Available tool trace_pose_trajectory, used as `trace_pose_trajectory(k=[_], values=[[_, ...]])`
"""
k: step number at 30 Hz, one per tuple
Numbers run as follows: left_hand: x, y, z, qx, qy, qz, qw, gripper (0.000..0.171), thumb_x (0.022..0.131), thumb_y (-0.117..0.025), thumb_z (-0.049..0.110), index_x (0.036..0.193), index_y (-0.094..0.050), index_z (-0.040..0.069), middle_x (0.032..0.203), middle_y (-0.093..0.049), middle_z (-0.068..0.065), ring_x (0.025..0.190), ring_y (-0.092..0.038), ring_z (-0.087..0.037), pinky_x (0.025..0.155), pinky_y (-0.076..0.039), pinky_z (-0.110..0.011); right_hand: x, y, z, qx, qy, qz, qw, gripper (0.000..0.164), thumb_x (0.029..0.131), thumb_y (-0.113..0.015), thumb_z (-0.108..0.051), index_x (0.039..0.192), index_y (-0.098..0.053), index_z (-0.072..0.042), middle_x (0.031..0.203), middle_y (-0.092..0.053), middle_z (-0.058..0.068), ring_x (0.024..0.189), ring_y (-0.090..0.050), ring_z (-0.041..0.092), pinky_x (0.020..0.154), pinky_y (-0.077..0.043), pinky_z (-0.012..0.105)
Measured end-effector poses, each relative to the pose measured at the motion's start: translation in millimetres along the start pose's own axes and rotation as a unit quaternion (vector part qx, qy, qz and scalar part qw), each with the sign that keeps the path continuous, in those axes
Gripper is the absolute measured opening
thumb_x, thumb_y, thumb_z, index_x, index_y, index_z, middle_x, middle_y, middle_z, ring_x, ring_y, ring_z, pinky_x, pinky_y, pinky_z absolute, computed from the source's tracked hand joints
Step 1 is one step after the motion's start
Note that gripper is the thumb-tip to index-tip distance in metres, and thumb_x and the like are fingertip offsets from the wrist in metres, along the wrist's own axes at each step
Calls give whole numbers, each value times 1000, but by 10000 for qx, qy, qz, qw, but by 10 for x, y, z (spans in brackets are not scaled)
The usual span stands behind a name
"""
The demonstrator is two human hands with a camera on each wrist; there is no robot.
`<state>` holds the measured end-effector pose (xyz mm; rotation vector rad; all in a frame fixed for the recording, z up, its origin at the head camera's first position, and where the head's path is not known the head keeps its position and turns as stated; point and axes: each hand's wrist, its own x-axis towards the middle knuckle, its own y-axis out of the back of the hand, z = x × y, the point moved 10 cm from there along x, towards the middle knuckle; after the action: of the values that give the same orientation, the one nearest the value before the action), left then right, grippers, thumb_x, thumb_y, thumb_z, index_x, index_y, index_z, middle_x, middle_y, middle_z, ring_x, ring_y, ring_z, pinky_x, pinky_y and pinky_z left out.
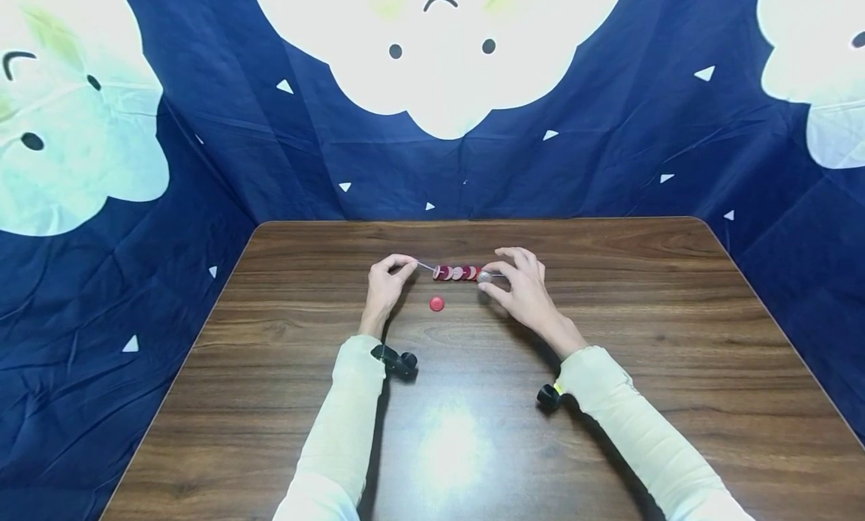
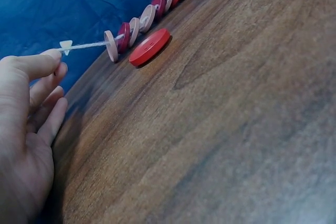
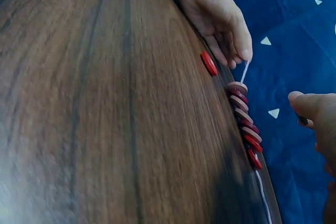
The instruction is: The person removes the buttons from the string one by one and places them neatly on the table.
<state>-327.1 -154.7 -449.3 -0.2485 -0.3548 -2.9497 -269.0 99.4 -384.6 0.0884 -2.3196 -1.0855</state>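
A white string (image 2: 86, 46) is threaded through a row of pink, dark red and red buttons (image 1: 457, 272), which stand on edge close together. My left hand (image 1: 385, 284) pinches the string between thumb and index fingertips, left of the row. At the row's right end my right hand (image 1: 529, 296) pinches a small grey button (image 1: 484, 277) between thumb and index finger. In the right wrist view only a dark sliver of it shows below the thumb (image 3: 310, 103). A loose red button (image 1: 437, 303) lies flat on the table in front of the row.
The brown wood-grain table (image 1: 270, 401) has a blue cloth (image 1: 223, 131) with white cloud shapes behind it and at its sides. The string's other end (image 3: 262, 192) trails past the last red button. Both wrists carry small black cameras (image 1: 549, 396).
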Motion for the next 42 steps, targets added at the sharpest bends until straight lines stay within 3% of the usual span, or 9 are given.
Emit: trace_pose_trajectory(k=[17, 23, 27, 37, 42], values=[[-14, 8, 23, 148, 29, 57, 9999, 14, 85, -73, 19, 92, -73, 6, 94, -72, -11, 86, -61, -10, 78, -45, -19, -57, -368, -291, -87, 406, -549, 9976, 27, 82, -74, -38, 104, -72, -22, 134, -50, 14, 129, -32, 33, 99, -25, 55], [8, -4, -41, 108, 176, -31, 9998, 17, 86, -72, 18, 95, -73, 4, 98, -72, -15, 89, -61, -16, 76, -44, -15, -79, -472, -378, -1, 480, -705, 9964, 26, 80, -76, -37, 103, -72, -25, 133, -51, 13, 128, -33, 31, 100, -24, 55], [28, -15, -61, 93, 175, -63, 9998, 17, 86, -72, 16, 96, -73, 2, 100, -71, -17, 93, -61, -21, 76, -43, -16, -87, -540, -453, 80, 630, -783, 9949, 26, 79, -77, -36, 102, -72, -24, 133, -51, 13, 129, -34, 34, 99, -24, 55], [3, -1, -20, 245, 60, 44, 9997, 19, 85, -73, 24, 94, -74, 7, 97, -72, -11, 91, -61, -14, 80, -44, -20, -130, -749, -552, -147, 705, -1398, 9876, 24, 81, -73, -40, 102, -72, -27, 140, -43, 15, 134, -27, 39, 102, -21, 56], [5, 4, -15, 234, 22, 76, 9997, 19, 85, -74, 25, 93, -74, 7, 96, -72, -12, 89, -61, -14, 78, -44, -18, -141, -810, -602, -275, 837, -1455, 9854, 24, 81, -73, -40, 100, -72, -26, 140, -43, 17, 135, -26, 44, 104, -20, 58]])
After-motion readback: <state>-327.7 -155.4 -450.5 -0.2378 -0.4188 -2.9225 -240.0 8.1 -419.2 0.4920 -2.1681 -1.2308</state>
